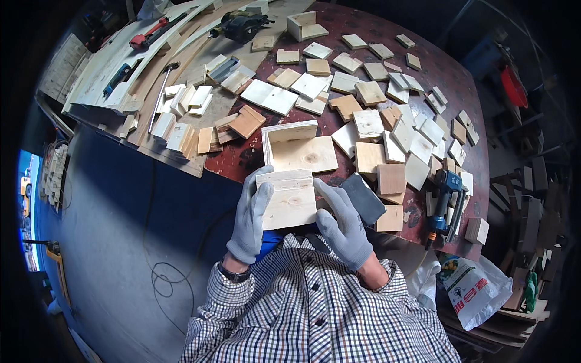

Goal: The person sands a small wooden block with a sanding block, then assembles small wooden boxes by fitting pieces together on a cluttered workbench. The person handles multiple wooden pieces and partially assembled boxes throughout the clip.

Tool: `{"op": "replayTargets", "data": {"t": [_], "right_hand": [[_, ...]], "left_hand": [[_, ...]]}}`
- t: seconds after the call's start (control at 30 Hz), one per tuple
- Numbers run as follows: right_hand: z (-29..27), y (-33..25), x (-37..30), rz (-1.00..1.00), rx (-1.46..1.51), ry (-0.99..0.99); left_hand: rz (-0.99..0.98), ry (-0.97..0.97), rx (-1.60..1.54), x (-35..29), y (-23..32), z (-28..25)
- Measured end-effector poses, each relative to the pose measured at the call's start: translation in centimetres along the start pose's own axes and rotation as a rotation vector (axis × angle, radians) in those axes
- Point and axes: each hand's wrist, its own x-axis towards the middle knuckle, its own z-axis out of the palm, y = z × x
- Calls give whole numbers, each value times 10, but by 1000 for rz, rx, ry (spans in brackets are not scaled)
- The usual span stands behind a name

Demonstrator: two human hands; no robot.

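Board (289, 202), one: pinched in my left hand (248, 212); right hand (344, 227), half-open, at its right edge; L-piece (311, 156) just beyond.

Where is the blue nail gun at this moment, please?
In the head view, the blue nail gun is toward the right, near the red table's near edge, beside scattered wood pieces and above a white sack.

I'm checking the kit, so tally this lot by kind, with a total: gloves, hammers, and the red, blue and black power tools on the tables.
Gloves: 2
Hammer: 1
Red power tool: 1
Blue power tools: 2
Black power tool: 1
Total: 7
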Motion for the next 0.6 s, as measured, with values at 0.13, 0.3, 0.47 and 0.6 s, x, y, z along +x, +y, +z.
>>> {"op": "replayTargets", "data": {"t": [0.13, 0.3, 0.47, 0.6], "right_hand": [[13, 5, -2, 218, 352, 35], [18, 4, 7, 290, 695, -46], [11, 9, -2, 209, 728, -43], [17, 32, -5, -237, 79, 119]], "left_hand": [[-117, -11, -112, 1, -8, 3], [-115, -38, -98, 1, -3, 9], [-331, -42, 32, 9, 17, -13], [-141, 98, -31, 18, -1, -14]]}}
